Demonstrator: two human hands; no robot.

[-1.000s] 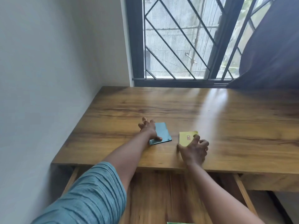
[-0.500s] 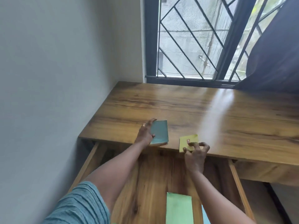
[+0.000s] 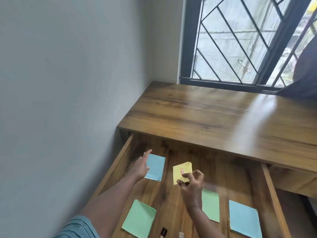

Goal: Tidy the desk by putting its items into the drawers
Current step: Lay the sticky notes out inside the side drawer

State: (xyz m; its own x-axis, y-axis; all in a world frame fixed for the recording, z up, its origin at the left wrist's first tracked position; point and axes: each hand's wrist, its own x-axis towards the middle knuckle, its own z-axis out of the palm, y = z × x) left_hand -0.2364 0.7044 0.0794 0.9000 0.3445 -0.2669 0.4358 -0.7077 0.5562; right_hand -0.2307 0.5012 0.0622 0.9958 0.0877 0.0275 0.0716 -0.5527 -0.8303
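A wide wooden drawer (image 3: 272, 194) stands pulled open under a wooden desk top (image 3: 214, 117). Nearest the viewer inside the drawer lie a green paper square (image 3: 139, 219), a second green square (image 3: 210, 206) and a light blue paper square (image 3: 244, 219), with a small dark object (image 3: 163, 232) at the front edge, too cut off to identify. Farther into the drawer, the right hand (image 3: 192, 182) pinches a yellow sticky-note pad with a red label (image 3: 181, 171) between thumb and fingertips, held above the drawer floor. Left of it, the left hand (image 3: 141, 166), fingers extended, rests along the edge of another light blue pad (image 3: 156, 167); whether it grips the pad is unclear. Beyond the drawer, the visible desk top looks bare, so the tidying seems nearly finished: only these two pads need releasing, then probably closing the drawer.
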